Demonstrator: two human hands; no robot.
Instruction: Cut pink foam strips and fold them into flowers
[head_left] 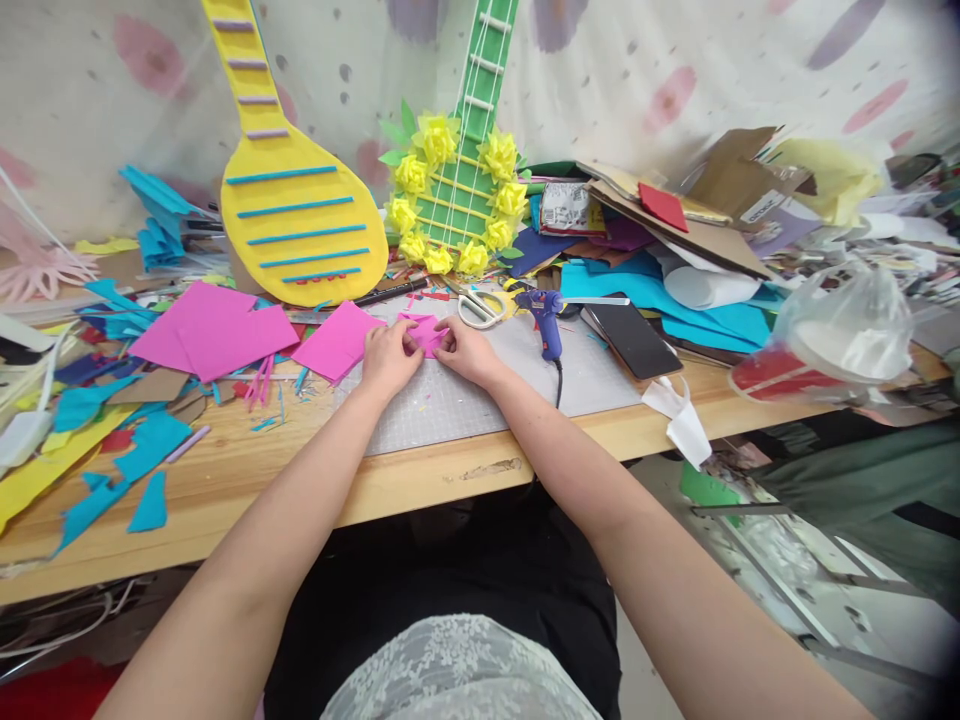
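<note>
A small piece of folded magenta paper [424,335] lies on the grey cutting mat [442,415], between my two hands. My left hand [391,358] pinches its left side, with thumb and fingertips bent in. From the right, my right hand [466,352] grips the opposite side the same way. Just left of my left hand is a flat magenta sheet [337,340]. White-handled scissors [484,308] rest behind my right hand. A blue glue gun [546,318] with a white glue stick stands to their right, its cord running down toward the table edge.
Behind, a yellow paper guitar [304,215] and a green one with yellow flowers [457,195] lean upright. Larger magenta sheets [214,330] and blue scraps [150,445] cover the left side. To the right are a phone [634,335], piled cardboard [675,230] and a bagged cup [817,345].
</note>
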